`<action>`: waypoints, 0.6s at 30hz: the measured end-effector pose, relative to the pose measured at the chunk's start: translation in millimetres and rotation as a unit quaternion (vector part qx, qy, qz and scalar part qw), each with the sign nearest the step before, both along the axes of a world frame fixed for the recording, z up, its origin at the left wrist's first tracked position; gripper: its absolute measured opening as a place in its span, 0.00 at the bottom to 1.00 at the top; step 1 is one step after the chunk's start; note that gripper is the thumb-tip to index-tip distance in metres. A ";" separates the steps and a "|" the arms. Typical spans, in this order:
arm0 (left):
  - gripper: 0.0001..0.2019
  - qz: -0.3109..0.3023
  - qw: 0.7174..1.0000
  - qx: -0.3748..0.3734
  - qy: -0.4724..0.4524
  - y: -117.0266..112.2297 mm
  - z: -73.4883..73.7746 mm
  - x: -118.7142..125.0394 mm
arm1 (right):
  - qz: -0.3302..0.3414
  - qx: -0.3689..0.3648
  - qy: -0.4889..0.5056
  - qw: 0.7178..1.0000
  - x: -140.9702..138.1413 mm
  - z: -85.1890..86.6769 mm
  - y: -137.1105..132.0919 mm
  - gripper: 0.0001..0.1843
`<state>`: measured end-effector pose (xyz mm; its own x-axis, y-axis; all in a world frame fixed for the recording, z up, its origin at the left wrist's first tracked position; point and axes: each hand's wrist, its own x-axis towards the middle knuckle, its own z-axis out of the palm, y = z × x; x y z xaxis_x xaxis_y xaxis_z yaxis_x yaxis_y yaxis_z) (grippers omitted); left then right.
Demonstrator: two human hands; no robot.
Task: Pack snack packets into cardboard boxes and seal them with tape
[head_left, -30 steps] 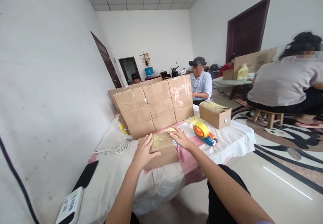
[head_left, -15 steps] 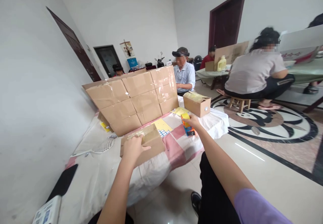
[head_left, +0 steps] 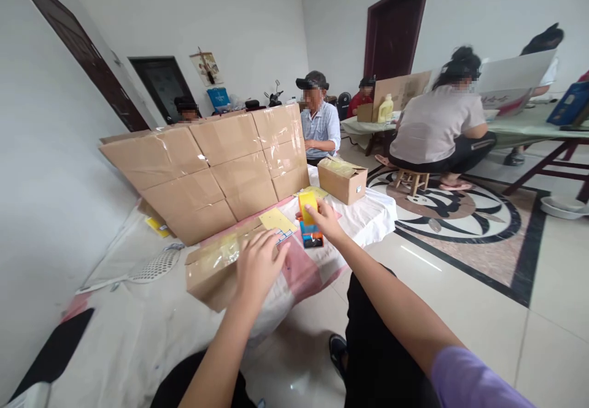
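My right hand (head_left: 324, 218) grips a tape dispenser (head_left: 310, 231) with a yellow roll on top and blue, orange and black parts below, held over the near part of the cloth. My left hand (head_left: 263, 259) has its fingers apart and nothing in them. It hovers at the right end of a taped cardboard box (head_left: 210, 265), hiding that end; whether it touches the box I cannot tell. Behind both hands a yellow sheet (head_left: 272, 219) and small blue-and-white pieces (head_left: 284, 235) lie on the cloth, partly covered by my left hand.
A large cardboard panel (head_left: 216, 175) stands across the table. A second box (head_left: 343, 180) sits at the right corner. At left lie a white fly swatter (head_left: 156, 265) and a yellow packet (head_left: 157, 227). Across the table sits a person (head_left: 319, 123); another person (head_left: 437, 119) is on a stool at right.
My left hand has come off the top of the box and moved right, toward the tape dispenser. My right hand has brought the dispenser closer. The view has turned right.
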<state>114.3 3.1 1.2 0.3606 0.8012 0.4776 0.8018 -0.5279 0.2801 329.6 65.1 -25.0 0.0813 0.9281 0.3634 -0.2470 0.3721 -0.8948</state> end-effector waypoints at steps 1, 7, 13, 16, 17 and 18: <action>0.20 -0.029 0.998 -0.031 -0.051 -0.6 -6.5 13.1 | 0.005 0.009 0.009 1.000 -7.6 3.7 -8.6 0.26; 0.17 -0.087 0.927 -0.183 -0.317 7.0 -41.6 59.6 | -0.076 0.017 -0.047 0.996 -25.0 9.0 -30.5 0.23; 0.21 -0.092 0.885 -0.200 -0.410 10.7 -44.6 73.4 | -0.196 0.019 -0.118 0.973 -3.7 1.0 -10.7 0.23; 0.25 -0.088 0.864 -0.293 -0.401 4.5 -45.1 77.6 | -0.249 -0.017 -0.103 0.963 6.2 -1.2 -1.0 0.24; 0.27 -0.079 0.853 -0.327 -0.398 2.3 -45.9 78.9 | -0.265 -0.029 -0.098 0.959 8.5 -1.6 1.3 0.24; 0.29 -0.070 0.843 -0.355 -0.398 0.4 -46.7 80.1 | -0.279 -0.040 -0.092 0.955 10.3 -1.9 3.4 0.24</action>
<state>194.4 3.5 -45.5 0.2665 0.9634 0.0301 0.1536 -0.0733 0.9854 339.9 68.5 -26.9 0.5139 0.7837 0.3488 0.1336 0.3286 -0.9350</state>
